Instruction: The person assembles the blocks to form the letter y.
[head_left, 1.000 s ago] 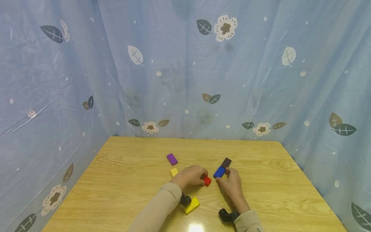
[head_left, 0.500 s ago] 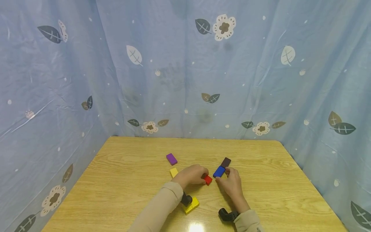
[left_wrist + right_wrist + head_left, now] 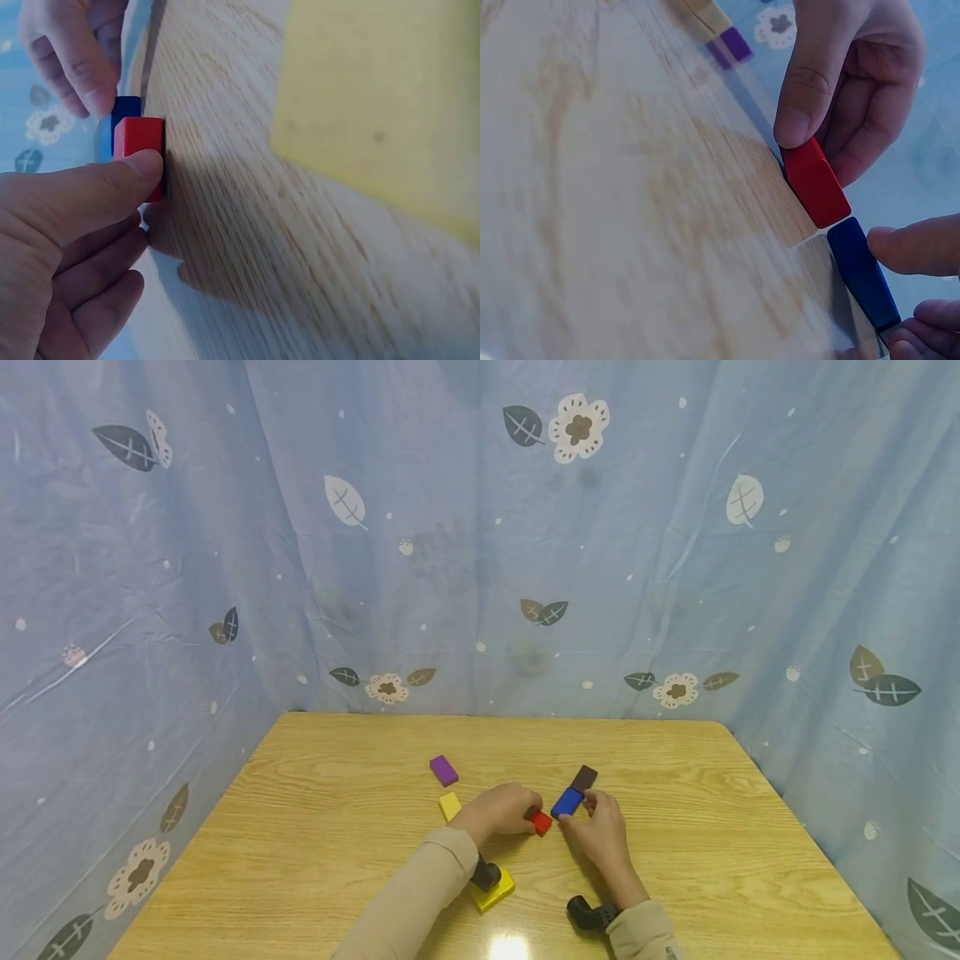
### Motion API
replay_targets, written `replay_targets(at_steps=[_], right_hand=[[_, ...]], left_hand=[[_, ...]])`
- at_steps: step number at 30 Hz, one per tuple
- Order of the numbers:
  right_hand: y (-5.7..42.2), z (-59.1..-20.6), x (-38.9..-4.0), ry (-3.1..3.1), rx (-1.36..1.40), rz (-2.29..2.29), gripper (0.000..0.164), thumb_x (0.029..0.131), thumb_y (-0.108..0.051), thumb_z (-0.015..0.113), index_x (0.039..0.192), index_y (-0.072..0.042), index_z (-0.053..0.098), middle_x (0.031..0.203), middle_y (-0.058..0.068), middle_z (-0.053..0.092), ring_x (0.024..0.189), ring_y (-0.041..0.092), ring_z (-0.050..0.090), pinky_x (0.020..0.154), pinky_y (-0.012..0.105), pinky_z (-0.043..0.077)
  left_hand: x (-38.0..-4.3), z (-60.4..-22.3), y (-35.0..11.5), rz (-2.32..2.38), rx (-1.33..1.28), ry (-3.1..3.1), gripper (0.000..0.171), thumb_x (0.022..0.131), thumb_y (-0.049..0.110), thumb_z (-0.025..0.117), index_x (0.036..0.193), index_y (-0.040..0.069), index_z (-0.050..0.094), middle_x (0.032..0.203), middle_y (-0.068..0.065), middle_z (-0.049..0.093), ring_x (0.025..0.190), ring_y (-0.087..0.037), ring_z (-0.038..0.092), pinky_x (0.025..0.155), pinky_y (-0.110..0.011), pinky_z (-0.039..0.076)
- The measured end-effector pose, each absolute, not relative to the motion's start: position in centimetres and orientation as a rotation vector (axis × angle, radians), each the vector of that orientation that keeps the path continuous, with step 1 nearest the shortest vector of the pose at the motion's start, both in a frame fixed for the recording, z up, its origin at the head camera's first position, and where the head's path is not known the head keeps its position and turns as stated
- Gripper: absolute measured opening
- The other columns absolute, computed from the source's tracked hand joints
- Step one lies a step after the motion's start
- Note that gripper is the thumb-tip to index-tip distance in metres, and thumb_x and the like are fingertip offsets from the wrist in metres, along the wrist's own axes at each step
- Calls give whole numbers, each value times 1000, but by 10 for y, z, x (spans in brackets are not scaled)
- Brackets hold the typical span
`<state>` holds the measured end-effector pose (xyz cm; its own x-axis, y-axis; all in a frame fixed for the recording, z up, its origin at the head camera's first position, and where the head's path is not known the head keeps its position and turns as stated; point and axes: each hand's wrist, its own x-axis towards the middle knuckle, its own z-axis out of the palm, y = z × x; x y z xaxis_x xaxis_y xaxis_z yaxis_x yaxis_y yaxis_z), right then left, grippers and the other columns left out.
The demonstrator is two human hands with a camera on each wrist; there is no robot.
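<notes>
My left hand (image 3: pixel 498 810) pinches a red block (image 3: pixel 542 822) between thumb and fingers, low over the wooden table. Just right of it, a blue block (image 3: pixel 567 802) lies in the grasp of my right hand (image 3: pixel 602 837), thumb at its near end and fingertips by its far end. A dark brown block (image 3: pixel 585 778) sits end to end with the blue one. In the right wrist view only a narrow gap separates the end of the red block (image 3: pixel 817 184) from the blue block (image 3: pixel 862 274). Part of the red block is hidden by the left fingers.
A purple block (image 3: pixel 443 770) lies farther back on the table (image 3: pixel 337 827). One yellow block (image 3: pixel 450 805) is partly behind the left hand; another yellow piece (image 3: pixel 492 895) lies below the left wrist, partly covered by a black wrist camera (image 3: pixel 487 875). A patterned blue curtain (image 3: pixel 480 543) surrounds the table.
My left hand has slid slightly right with the red block, narrowing the gap to the blue block. The right hand stays in place on the blue block.
</notes>
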<state>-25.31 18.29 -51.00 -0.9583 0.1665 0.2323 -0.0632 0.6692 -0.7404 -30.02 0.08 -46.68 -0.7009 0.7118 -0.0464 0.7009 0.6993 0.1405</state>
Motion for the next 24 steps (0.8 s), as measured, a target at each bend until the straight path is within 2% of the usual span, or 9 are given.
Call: replay_targets(at_steps=[4,11,24], right_hand=[[185,-509,-253,-2599,-74,1144,59,77,-18,77,121,12,50,112,27,54,101,38,56,85,48,49],[188,-510,-255,-2616,-60,1130,65,78,-18,77,127,12,47,123,30,51,112,42,51,94,53,44],[194,-511,-261,-2641,-11,1100,69,80,-22,75,134,7,44,135,30,46,123,46,44,101,57,39]], left_hand=[[-301,-468,4,145,1175,2822,14,82,26,74,89,18,65,74,10,55,67,-5,47,62,-18,40],[-302,-470,7,135,1191,2832,14,81,26,74,86,18,64,72,11,52,66,-5,46,61,-18,38],[-303,-471,11,126,1168,2836,15,83,29,73,87,18,64,71,10,53,65,-5,47,59,-19,40]])
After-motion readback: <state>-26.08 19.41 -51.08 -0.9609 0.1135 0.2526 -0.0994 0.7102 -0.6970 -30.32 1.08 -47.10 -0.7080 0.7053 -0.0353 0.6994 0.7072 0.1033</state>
